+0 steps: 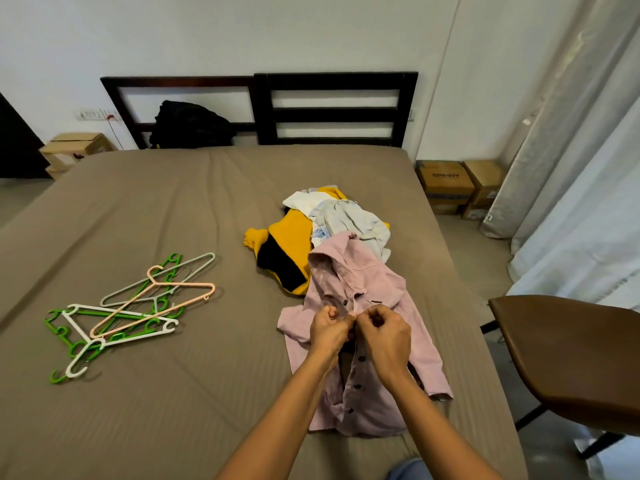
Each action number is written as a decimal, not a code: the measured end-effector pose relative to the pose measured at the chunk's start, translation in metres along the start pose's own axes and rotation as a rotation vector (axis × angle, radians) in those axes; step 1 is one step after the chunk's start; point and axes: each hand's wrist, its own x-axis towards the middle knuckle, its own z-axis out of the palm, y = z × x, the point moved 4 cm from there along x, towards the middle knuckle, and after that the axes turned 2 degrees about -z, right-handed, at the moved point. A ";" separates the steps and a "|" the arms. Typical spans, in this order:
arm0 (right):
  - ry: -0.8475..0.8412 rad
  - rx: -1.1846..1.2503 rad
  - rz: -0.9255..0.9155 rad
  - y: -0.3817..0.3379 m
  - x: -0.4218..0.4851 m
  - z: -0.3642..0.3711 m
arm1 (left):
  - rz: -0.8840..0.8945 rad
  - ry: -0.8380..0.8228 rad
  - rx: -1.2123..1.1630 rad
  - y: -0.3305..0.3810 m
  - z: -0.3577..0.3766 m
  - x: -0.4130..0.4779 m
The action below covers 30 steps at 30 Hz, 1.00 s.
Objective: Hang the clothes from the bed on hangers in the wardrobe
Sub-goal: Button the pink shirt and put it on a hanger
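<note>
On the bed [173,393], near its right edge and close to the person, a pink shirt [367,282] lies spread out front-up, collar pointing toward the headboard [336,114] and a row of dark buttons running down its opening. Both bare arms reach in from the bottom of the head view and meet at the shirt's chest. The left hand [329,329] and right hand [384,332] sit knuckle to knuckle, almost touching. The left fingers [334,311] are curled in and pinch one edge of the button placket, and the right fingers [377,315] are curled in and pinch the facing edge. I cannot tell whether the button between them is done up.

Just beyond the pink shirt's collar lies a small heap of other clothes: a yellow-and-black garment [287,237], with a pale blue shirt [349,220] and a white garment [304,199] crumpled over its far side. The pink collar overlaps the edge of this heap.

Well apart from the clothes, on the left half of the brown sheet, plastic hangers [152,315] lie in a loose tangle of green, white, grey and peach.

A black bag [192,124] leans against the dark headboard. Cardboard boxes [445,185] stand on the floor by the right wall beside a pale curtain [571,168], and another box [76,147] sits at the far left. A brown chair [571,358] stands just beside the bed's right edge.
</note>
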 end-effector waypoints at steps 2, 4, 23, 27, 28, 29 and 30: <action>-0.059 0.211 0.198 0.009 0.003 0.006 | 0.046 -0.001 0.006 -0.002 -0.003 -0.002; -0.234 0.481 0.559 0.016 0.006 0.013 | 0.126 0.005 0.044 -0.004 -0.010 -0.002; -0.549 0.512 0.479 0.037 0.016 0.028 | -0.225 -0.090 -0.098 -0.016 -0.019 0.001; -0.551 0.488 0.381 0.031 0.011 0.021 | -0.225 -0.105 -0.104 -0.009 -0.012 -0.002; -0.547 0.478 0.378 0.029 0.011 0.019 | -0.208 -0.094 -0.085 -0.009 -0.011 -0.001; -0.535 0.471 0.392 0.028 0.012 0.017 | -0.187 -0.085 -0.066 -0.009 -0.011 0.001; -0.517 0.459 0.414 0.029 0.013 0.016 | -0.163 -0.074 -0.057 -0.009 -0.011 0.001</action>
